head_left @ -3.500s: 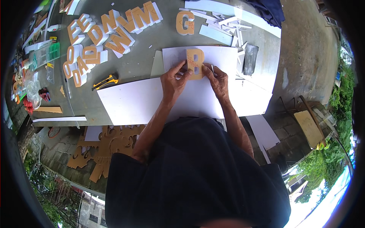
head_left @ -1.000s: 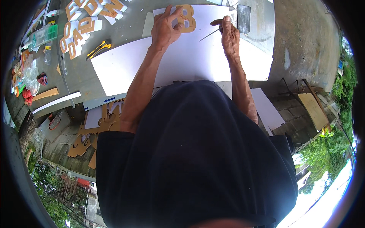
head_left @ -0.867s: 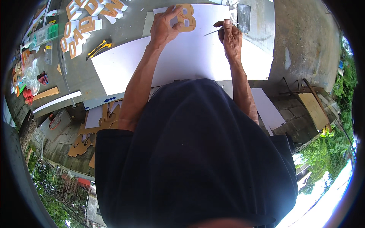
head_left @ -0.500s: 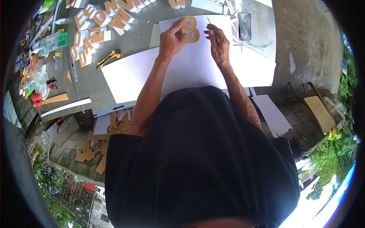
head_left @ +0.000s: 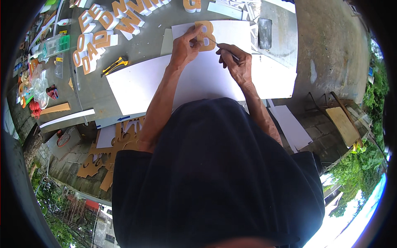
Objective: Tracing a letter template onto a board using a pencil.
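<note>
1. The grey tabletop (head_left: 149,45) spans the upper view; a large white sheet (head_left: 140,82) covers its near edge, with a smaller white sheet (head_left: 231,31) further off.
2. Brown-faced block letters (head_left: 129,25) crowd the far left; they already have white side walls, as does the G-shaped letter (head_left: 192,9) at the top; these look built up.
3. The left hand (head_left: 184,49) is over the smaller sheet, its fingers gripping the left edge of the B-shaped letter; the right hand (head_left: 239,66) is just right of that letter, its fingers closed round a thin rod.
4. The B-shaped letter (head_left: 208,36) lies face up on the smaller sheet, between the two hands; it shows no white walls from above, so it seems less far along.
5. The yellow cutter (head_left: 117,65) rests left of the sheets, well apart from both hands.
6. The thin rod (head_left: 212,41) points at the letter's lower right; whether its tip touches is too small to tell.
</note>
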`<act>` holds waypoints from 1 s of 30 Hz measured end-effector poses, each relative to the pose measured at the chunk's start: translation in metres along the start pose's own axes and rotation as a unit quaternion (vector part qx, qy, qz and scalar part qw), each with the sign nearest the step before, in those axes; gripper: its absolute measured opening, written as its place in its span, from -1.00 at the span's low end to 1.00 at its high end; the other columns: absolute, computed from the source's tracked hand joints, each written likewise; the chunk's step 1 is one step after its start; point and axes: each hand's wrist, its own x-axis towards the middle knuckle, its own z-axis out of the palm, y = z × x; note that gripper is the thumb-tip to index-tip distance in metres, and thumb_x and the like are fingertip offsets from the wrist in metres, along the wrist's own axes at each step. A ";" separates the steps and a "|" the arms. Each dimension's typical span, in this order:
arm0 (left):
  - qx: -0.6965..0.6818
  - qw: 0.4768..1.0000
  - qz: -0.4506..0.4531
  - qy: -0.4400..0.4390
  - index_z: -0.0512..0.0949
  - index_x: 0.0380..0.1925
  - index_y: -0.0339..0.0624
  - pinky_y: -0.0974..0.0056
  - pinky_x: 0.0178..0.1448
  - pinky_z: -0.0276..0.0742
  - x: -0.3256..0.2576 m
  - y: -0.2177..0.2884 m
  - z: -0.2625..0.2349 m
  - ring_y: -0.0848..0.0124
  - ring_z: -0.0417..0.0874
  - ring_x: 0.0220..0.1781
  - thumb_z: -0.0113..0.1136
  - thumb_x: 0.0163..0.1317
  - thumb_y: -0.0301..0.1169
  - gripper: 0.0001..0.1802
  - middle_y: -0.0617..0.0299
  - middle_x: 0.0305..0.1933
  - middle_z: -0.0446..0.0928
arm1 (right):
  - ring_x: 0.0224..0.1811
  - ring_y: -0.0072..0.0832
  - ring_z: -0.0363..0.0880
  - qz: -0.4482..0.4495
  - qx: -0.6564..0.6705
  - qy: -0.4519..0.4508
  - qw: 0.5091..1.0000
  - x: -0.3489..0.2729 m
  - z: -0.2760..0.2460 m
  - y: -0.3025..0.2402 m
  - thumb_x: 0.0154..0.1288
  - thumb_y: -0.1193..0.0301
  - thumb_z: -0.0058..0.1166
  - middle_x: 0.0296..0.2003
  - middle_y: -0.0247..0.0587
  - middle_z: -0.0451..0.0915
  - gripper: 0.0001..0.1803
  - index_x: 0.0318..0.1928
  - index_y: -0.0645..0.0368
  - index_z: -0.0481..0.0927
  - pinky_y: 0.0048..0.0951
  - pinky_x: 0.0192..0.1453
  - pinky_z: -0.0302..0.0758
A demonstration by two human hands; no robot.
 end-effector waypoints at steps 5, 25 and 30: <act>0.011 0.999 -0.010 -0.044 0.50 0.36 0.06 0.25 0.18 0.70 0.001 -0.001 -0.005 0.31 0.77 -0.10 0.48 0.11 -0.58 -0.24 0.22 0.36 0.56 | -0.43 -0.59 0.65 0.025 -0.009 -0.015 1.000 0.001 0.006 0.004 0.45 0.47 0.05 -0.29 -0.18 0.75 -0.72 0.04 0.34 0.70 -0.54 -0.38 0.59; 0.115 0.993 0.029 -0.021 0.59 0.28 0.18 0.13 0.28 0.62 0.002 -0.004 -0.007 0.13 0.57 0.02 0.66 -0.10 -0.35 -0.17 0.30 0.34 0.56 | -0.40 -0.16 0.72 -0.130 -0.320 0.014 0.939 0.027 0.021 0.019 0.33 0.36 0.28 -0.36 -0.10 0.69 -0.84 -0.15 0.14 0.76 -0.21 -0.29 0.65; 0.171 0.984 0.042 0.006 0.61 0.27 0.34 0.03 0.30 0.53 -0.001 -0.011 -0.005 0.17 0.51 0.15 0.67 -0.09 -0.20 -0.19 0.35 0.40 0.50 | -0.48 -0.32 0.73 -0.164 -0.332 0.023 0.929 0.029 0.021 0.019 0.32 0.43 0.33 -0.35 -0.14 0.73 -0.84 -0.15 0.22 0.77 -0.36 -0.38 0.65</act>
